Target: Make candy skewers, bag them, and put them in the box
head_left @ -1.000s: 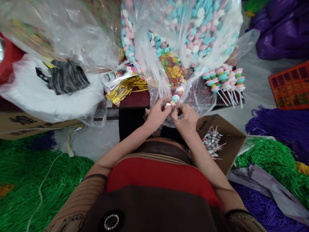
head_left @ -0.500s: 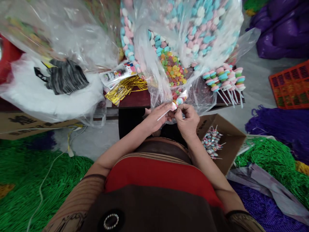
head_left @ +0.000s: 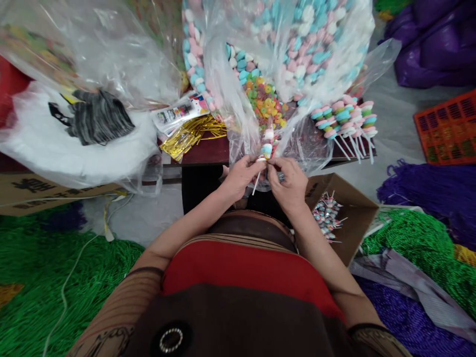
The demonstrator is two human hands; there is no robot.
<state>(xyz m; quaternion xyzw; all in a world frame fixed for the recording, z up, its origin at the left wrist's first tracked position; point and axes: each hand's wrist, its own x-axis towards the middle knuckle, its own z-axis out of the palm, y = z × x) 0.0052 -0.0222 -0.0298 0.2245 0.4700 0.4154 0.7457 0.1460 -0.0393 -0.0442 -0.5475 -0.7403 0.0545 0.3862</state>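
My left hand (head_left: pixel 241 176) and my right hand (head_left: pixel 288 181) meet just in front of my body, both pinched on one candy skewer (head_left: pixel 265 146). The skewer stands nearly upright, with pastel sweets stacked on a white stick whose lower end pokes out below my left fingers. A thin clear wrapper seems to cover it. Behind it lie big clear bags of pastel marshmallows (head_left: pixel 297 44) and coloured ring sweets (head_left: pixel 266 101). A row of made-up skewers (head_left: pixel 345 121) lies on the table to the right.
Gold twist ties (head_left: pixel 191 134) lie on the dark table (head_left: pixel 208 151) at left. A cardboard box (head_left: pixel 342 213) by my right elbow holds wrapped skewers. Green and purple fringe piles cover the floor. An orange crate (head_left: pixel 446 126) stands at right, and crumpled plastic bags (head_left: pixel 85 74) at left.
The skewer has swung from slanting to the right to nearly upright, its stick now pointing down. Both hands stayed close together, shifting slightly.
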